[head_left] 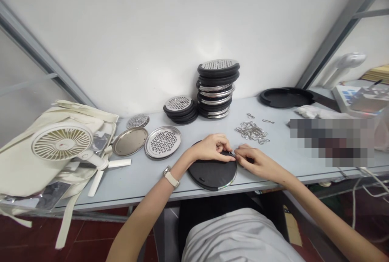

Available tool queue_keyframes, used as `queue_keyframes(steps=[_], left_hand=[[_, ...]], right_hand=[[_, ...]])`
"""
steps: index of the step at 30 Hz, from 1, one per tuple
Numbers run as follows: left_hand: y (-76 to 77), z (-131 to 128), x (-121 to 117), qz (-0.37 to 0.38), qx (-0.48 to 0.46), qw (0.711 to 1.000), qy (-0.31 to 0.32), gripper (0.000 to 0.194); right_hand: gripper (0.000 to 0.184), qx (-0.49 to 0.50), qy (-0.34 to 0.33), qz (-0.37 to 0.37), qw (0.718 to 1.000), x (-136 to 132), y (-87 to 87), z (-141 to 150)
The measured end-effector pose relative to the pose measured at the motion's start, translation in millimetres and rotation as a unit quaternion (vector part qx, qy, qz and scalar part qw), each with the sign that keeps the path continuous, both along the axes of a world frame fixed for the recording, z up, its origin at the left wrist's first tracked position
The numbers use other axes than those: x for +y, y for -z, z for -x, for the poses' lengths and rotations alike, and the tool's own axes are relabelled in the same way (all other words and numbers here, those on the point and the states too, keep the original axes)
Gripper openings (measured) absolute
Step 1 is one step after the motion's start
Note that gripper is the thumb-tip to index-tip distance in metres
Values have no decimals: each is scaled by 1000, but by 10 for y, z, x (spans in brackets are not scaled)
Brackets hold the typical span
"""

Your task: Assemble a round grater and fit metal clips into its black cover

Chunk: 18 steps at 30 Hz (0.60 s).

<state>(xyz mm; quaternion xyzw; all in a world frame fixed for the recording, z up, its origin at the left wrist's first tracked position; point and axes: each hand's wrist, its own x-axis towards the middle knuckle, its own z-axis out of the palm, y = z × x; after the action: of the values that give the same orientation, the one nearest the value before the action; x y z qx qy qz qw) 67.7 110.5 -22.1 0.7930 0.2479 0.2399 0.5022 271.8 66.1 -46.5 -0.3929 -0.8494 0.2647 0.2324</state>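
Observation:
A round black disc [212, 174] lies flat near the front edge of the table, with a strip of shiny metal rim showing at its lower right. My left hand [212, 148] rests over its upper part, thumb and fingers closed in a pinch at the right edge. Between the fingertips shows a small wire clip [231, 154], partly hidden. From the right, my right hand [255, 162] meets the same clip with thumb and forefinger pinched together. Beyond the hands is a loose pile of wire clips [251, 131].
Behind stand a tall stack of perforated discs [217, 91] and a shorter stack [180, 110]. Loose metal plates [163, 142] lie to the left, beside a white fan [62, 142] on a cream bag [18, 164]. A black pan-shaped piece [285, 97] sits back right.

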Motion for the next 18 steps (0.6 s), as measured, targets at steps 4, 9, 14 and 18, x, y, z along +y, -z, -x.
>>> queue_keyframes(steps=[4, 9, 14, 18], left_hand=[[7, 0, 3, 9, -4, 1000, 0, 32], [4, 3, 7, 1, -4, 1000, 5, 30], [-25, 1, -3, -16, 15, 1000, 3, 29], [-54, 1, -17, -48, 46, 998, -19, 29]], right_hand=[[34, 7, 0, 6, 1000, 1, 2, 3], [35, 27, 13, 27, 999, 2, 21, -13], [38, 51, 40, 54, 996, 0, 32, -36], [38, 54, 47, 55, 996, -9, 22, -17]])
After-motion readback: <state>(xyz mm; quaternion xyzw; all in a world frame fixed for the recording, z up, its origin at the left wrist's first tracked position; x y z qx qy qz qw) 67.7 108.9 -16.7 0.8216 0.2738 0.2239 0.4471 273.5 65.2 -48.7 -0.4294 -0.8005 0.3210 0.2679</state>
